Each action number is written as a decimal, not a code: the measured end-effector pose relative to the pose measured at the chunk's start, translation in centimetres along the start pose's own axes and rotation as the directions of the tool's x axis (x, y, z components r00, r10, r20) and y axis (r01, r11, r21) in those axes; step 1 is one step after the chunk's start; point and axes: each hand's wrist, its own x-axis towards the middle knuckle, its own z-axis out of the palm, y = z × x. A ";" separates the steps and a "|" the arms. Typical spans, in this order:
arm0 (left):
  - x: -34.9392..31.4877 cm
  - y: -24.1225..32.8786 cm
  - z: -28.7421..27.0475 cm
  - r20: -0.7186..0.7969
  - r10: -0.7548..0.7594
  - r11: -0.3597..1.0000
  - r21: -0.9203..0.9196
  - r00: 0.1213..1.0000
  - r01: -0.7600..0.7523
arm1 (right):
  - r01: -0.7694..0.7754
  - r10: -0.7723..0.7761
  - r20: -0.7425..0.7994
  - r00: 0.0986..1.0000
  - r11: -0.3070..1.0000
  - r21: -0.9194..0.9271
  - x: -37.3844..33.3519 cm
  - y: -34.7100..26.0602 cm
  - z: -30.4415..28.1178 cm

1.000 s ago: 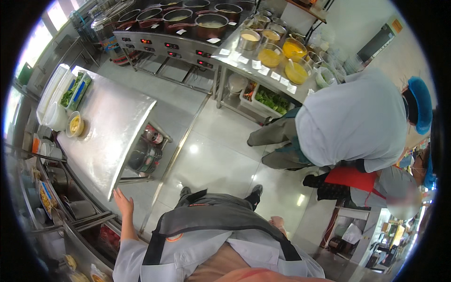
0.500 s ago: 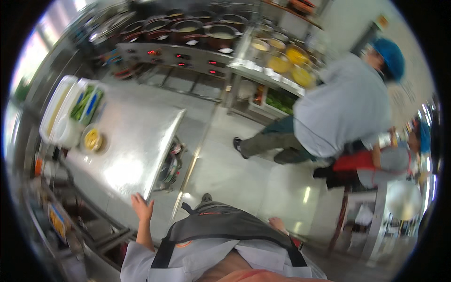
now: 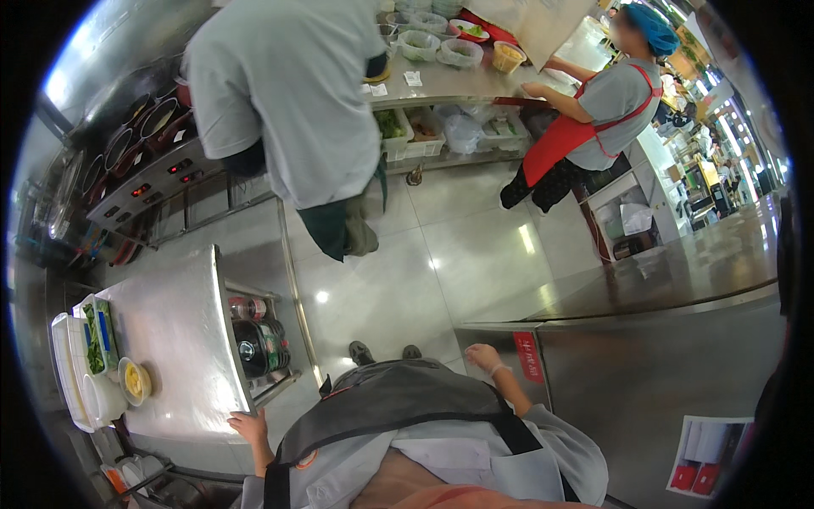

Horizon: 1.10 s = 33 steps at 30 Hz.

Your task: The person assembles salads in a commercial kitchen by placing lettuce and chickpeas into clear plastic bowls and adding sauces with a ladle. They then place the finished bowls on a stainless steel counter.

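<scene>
My left hand lies with fingers stretched out on the near corner of a steel table, holding nothing. My right hand hangs at my right side, just left of a steel counter, its fingers loosely bent and nothing seen in it. A pale band circles that wrist. On the table's left side stand a bowl of yellow pieces, a white tub and a clear container of green vegetables. Large dark bottles show on the shelf beneath.
A co-worker in a grey shirt stands ahead, beside a stove with pots. Another in a red apron works at a far counter holding lined bowls. The steel counter runs along my right.
My view has turned right, bringing the right-hand counter and far counter into sight. My right hand has come out from beside the apron. The left hand stays at the table corner.
</scene>
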 end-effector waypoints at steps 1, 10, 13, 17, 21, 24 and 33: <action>0.1 -0.2 -0.2 0.018 -0.004 1.000 -0.015 1.000 0.005 | 0.030 -0.031 0.022 0.999 0.997 0.064 -0.3 0.4 0.0; -1.8 1.1 -1.7 0.161 -0.008 0.994 -0.108 0.987 0.026 | 0.043 -0.047 0.011 0.999 0.970 0.239 -0.4 2.4 -1.8; -3.0 1.3 -1.8 0.160 0.010 0.996 -0.091 0.987 0.004 | 0.016 -0.025 0.030 0.999 0.964 0.264 0.3 3.0 -2.4; -3.1 1.0 -2.3 0.198 0.052 0.987 -0.158 0.979 -0.021 | 0.212 -0.217 0.000 0.976 0.953 -0.218 2.1 3.6 -3.3; -3.5 0.4 -2.9 0.185 0.027 0.979 -0.205 0.982 0.011 | 0.015 -0.059 0.117 0.991 0.938 0.347 2.6 3.1 -3.3; -3.9 0.3 -3.5 0.192 -0.003 0.981 -0.190 0.981 0.040 | 0.103 -0.117 0.084 0.990 0.983 0.155 2.1 2.1 -3.5; -3.9 -0.5 -4.5 0.180 0.043 0.979 -0.203 0.983 -0.006 | 0.137 -0.139 0.086 0.987 0.990 0.027 1.0 0.9 -3.3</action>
